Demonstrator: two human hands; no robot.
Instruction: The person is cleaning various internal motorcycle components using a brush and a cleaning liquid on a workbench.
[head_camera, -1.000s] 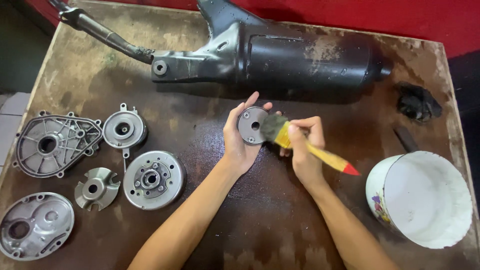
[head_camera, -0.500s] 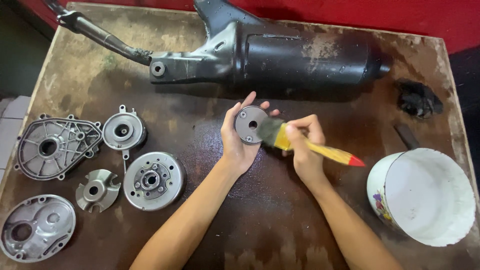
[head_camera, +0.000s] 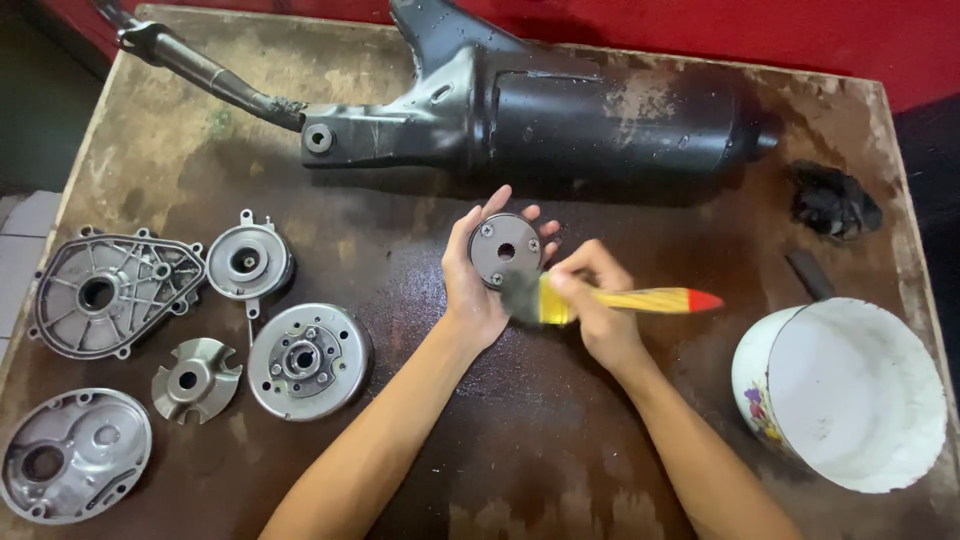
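While the left hand (head_camera: 478, 285) fingers clasp the metal disc (head_camera: 505, 250), the right hand (head_camera: 600, 310) fingers, pinching the brush (head_camera: 610, 300), have lowered it.

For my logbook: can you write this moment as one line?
left hand: holds round metal disc | right hand: holds paintbrush on disc

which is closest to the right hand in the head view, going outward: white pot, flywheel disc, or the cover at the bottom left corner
From the right hand:
1. white pot, on its right side.
2. flywheel disc, left, past the left arm.
3. grey cover, far bottom-left corner of the table.
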